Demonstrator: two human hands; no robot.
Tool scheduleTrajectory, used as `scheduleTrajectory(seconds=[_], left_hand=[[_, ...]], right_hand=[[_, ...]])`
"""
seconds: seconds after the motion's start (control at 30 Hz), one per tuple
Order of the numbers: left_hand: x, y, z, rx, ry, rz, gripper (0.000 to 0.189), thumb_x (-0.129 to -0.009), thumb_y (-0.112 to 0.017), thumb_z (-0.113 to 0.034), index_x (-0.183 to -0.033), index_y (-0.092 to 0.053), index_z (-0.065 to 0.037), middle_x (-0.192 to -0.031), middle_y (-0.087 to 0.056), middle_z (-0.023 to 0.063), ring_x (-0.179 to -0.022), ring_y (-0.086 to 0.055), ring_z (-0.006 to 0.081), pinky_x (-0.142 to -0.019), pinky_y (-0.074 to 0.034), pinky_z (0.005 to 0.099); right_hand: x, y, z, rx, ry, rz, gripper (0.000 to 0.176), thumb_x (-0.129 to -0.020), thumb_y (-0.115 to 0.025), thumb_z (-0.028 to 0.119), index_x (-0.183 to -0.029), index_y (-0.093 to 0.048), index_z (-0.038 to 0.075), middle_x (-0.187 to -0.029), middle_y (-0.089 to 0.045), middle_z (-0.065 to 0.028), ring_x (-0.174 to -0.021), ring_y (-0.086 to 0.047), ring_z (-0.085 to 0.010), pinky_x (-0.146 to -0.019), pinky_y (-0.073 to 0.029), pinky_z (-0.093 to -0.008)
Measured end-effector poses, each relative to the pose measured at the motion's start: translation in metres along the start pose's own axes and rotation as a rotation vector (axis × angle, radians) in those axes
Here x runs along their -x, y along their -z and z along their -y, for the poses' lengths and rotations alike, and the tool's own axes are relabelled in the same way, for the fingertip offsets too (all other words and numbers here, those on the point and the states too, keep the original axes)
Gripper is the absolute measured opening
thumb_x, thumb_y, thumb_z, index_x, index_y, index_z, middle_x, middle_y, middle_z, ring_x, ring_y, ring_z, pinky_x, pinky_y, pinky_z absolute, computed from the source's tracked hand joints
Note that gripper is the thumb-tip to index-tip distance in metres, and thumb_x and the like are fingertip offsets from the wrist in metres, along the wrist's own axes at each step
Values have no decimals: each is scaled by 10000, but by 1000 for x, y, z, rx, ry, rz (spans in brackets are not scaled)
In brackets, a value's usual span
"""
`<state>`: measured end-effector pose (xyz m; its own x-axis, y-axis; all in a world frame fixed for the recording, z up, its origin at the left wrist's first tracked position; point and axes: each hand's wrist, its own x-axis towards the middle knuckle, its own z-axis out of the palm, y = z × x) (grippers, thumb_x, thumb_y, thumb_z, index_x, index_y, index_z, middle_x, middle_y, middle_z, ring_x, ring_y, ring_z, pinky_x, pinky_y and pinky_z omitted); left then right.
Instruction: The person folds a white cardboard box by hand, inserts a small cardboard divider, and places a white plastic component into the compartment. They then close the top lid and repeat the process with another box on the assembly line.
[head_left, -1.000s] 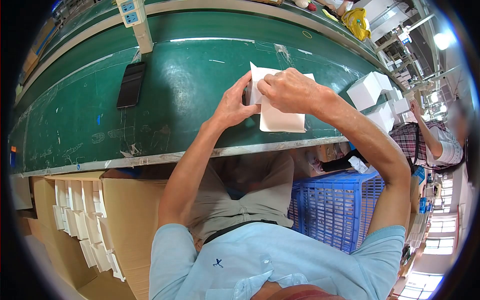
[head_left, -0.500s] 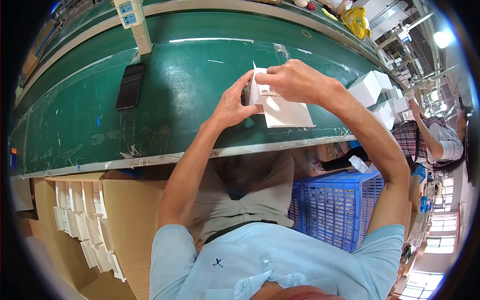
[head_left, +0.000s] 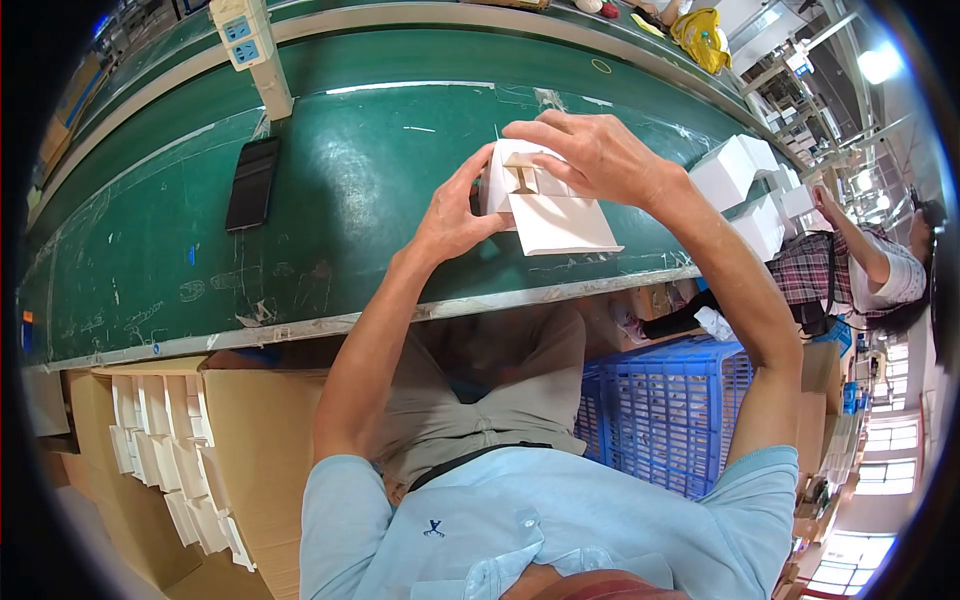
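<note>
A small white cardboard box [head_left: 565, 225] stands on the green bench close to its front edge, its end open and a wide flap sloping down toward me. My left hand [head_left: 458, 212] grips the box's left side, fingers behind and thumb in front. At the upper right of the box, my right hand [head_left: 605, 158] is bent over the top edge, its fingers holding the folded panels. A gap with a narrow tab shows between those panels. The fingertips of my right hand are partly hidden by the cardboard.
A black phone [head_left: 253, 183] lies on the bench at left, near a socket post [head_left: 262, 70]. White boxes [head_left: 735, 175] are stacked at right, beside another person [head_left: 850, 260]. Below are a blue crate [head_left: 660, 410] and a carton [head_left: 260, 440] of white pieces.
My right hand has shifted up and its fingers have lifted and spread somewhat, exposing the opening in the box's top. My left hand keeps its hold. The view has turned slightly.
</note>
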<state>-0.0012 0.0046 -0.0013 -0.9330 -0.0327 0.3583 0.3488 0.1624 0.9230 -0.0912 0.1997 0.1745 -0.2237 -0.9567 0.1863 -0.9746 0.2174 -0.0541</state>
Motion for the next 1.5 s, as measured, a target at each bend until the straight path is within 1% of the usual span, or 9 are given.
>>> scheduleTrajectory(seconds=[0.2,0.47,0.53,0.77,0.83,0.97,1.13,1.33,1.5], left_hand=[[0,-1,1,23,16,1,1089,-732,-951,-154,-1675,-411,-70,-1580,-598,172,-1419,-603,330,-1171,-529,465],[1,-2,3,-16,10,-7,1078,-748,-944,-157,-1677,-406,-64,-1578,-598,172,-1419,-602,336,-1171,-532,469],[1,-2,1,1,12,-4,1077,-751,-944,-161,-1678,-404,-69,-1576,-599,170,-1418,-603,335,-1168,-534,471],[3,-1,-5,3,15,-7,1067,-757,-948,-172,-1676,-410,-91,-1561,-611,160,-1413,-608,329,-1163,-538,478],[2,-1,-3,-5,8,-7,1069,-756,-951,-174,-1674,-410,-89,-1560,-612,160,-1413,-608,328,-1163,-537,477],[2,-2,0,0,-4,-10,1068,-752,-958,-177,-1669,-417,-95,-1548,-620,157,-1404,-612,325,-1154,-542,473],[3,-2,-4,6,-2,-14,1063,-750,-966,-180,-1665,-429,-110,-1524,-634,148,-1383,-623,319,-1136,-553,468],[4,-3,-4,-1,-12,-28,1060,-749,-965,-155,-1664,-431,-108,-1499,-644,157,-1353,-639,301,-1102,-570,448],[4,-2,-9,115,-39,-20,1034,-778,-939,-82,-1665,-406,-45,-1516,-613,165,-1318,-653,237,-1112,-559,393]], right_hand=[[7,-21,-3,450,183,-122,254,-869,-781,126,-1097,-686,188,-981,-596,-15,-843,-741,-184,-627,-614,-344],[10,-24,2,31,-138,-79,164,-940,-765,93,-1097,-718,103,-978,-686,-74,-846,-732,-233,-659,-583,-389],[9,-25,4,-113,-208,-94,194,-956,-797,226,-1099,-743,106,-953,-699,-74,-842,-721,-218,-676,-558,-392],[1,-21,-3,-136,-206,11,319,-897,-851,345,-1081,-740,109,-912,-670,-72,-811,-688,-229,-713,-544,-382],[-1,-19,-6,-177,-187,70,256,-909,-794,297,-1097,-739,132,-863,-665,-83,-837,-718,-296,-719,-539,-457],[1,-13,1,-164,-188,99,206,-897,-774,194,-1080,-738,107,-885,-686,-106,-831,-739,-303,-713,-560,-462],[7,-20,21,381,-96,56,167,-879,-736,93,-1043,-766,81,-923,-693,-124,-860,-760,-330,-742,-607,-494],[3,-1,35,127,-189,72,130,-871,-739,128,-977,-794,78,-935,-722,-152,-828,-757,-384,-713,-601,-509],[-7,-6,39,270,-279,106,107,-861,-770,227,-867,-785,121,-850,-709,-137,-819,-733,-394,-704,-567,-517]])
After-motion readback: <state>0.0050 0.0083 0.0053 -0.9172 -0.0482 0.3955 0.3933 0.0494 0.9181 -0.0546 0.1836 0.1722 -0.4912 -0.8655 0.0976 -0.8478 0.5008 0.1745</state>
